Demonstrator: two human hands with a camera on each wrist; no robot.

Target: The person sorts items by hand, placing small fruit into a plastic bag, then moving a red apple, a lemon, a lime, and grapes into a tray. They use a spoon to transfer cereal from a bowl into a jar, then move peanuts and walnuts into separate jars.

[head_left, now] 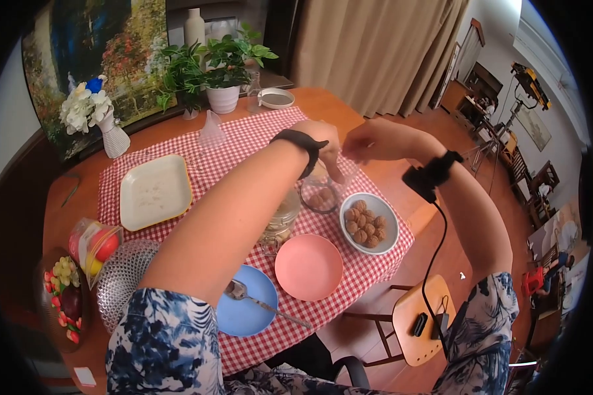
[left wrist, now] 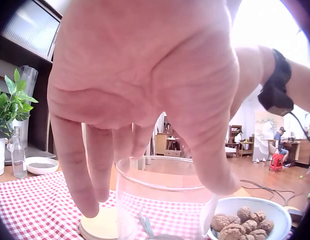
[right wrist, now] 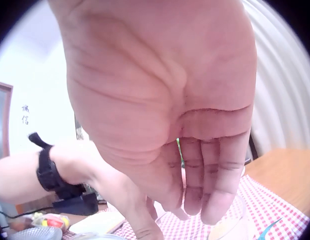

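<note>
My left hand [head_left: 319,141] reaches down over a clear glass [left wrist: 162,200]. In the left wrist view its fingers lie along the left and far side of the rim and its thumb at the right, so they stand round it. My right hand [head_left: 389,140] is close beside it, higher than the walnut bowl [head_left: 369,247]. The right wrist view shows its fingers [right wrist: 217,175] long and nearly straight, the thumb near them, over the clear rim; whether they touch it is unclear. A round wooden lid [left wrist: 100,225] lies beside the glass.
A lidded glass jar [head_left: 280,220], pink plate [head_left: 308,267] and blue plate [head_left: 247,316] with a spoon [head_left: 270,307] are nearer my body. A cream tray [head_left: 155,193], metal colander [head_left: 122,280] and fruit are at left; plants [head_left: 224,66] stand behind. A wooden chair [head_left: 423,316] is below right.
</note>
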